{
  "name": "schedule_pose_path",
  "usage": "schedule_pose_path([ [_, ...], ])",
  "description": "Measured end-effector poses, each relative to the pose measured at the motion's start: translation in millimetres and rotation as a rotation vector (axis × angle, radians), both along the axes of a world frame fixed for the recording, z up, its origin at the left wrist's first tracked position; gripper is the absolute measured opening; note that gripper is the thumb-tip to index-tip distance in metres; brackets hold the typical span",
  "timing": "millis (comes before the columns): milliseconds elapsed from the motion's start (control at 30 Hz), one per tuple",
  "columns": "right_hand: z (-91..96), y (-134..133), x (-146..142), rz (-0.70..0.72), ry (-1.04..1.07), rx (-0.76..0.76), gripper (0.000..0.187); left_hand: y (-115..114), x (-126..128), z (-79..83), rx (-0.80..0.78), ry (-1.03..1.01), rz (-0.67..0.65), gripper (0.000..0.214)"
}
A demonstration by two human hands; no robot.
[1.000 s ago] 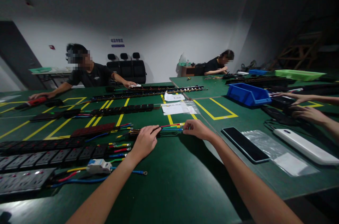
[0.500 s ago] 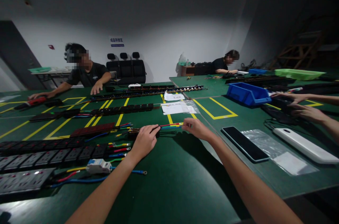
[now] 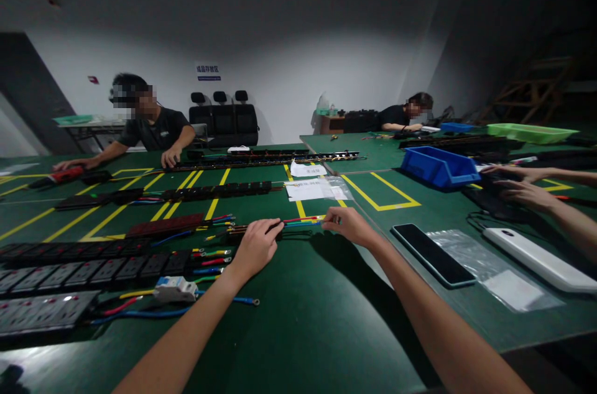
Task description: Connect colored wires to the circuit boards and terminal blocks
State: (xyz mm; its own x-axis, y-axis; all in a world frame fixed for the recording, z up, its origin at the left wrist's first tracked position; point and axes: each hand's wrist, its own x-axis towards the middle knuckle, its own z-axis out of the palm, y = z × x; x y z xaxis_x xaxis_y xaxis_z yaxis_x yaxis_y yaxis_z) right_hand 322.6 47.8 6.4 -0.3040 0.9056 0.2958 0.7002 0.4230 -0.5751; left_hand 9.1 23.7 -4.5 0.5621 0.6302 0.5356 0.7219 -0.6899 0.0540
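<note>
The red and blue wires [image 3: 301, 220] stretch between the two hands over the green bench [image 3: 298, 332], their long axis running left to right. The right hand [image 3: 346, 225], at their right end, pinches the tips between thumb and fingers. The left hand [image 3: 256, 246] lies palm down across their left end; whether it grips or only presses, I cannot tell. A white paper sheet [image 3: 305, 189] lies just beyond the wires.

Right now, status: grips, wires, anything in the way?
Left grip over red and blue wires; right grip at their ends. Wires run nearly straight between. Smartphone lies farther right, out of the way.
</note>
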Motion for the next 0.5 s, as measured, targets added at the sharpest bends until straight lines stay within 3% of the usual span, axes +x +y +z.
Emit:
schedule_pose_path([
  [167,-2.0,1.1,8.1,-0.015,-0.068,-0.089,0.027,-0.6,0.2,0.6,-0.003,0.002,0.008,0.051],
  [333,-7.0,2.5,8.4,-0.015,-0.090,-0.093,0.021,0.2,-0.5,-0.7,-0.004,0.002,0.003,0.051],
  [500,-15.4,3.2,1.9,-0.123,-0.247,-0.043,0.015,-0.1,-0.5,-0.5,0.002,-0.012,-0.006,0.052],
])
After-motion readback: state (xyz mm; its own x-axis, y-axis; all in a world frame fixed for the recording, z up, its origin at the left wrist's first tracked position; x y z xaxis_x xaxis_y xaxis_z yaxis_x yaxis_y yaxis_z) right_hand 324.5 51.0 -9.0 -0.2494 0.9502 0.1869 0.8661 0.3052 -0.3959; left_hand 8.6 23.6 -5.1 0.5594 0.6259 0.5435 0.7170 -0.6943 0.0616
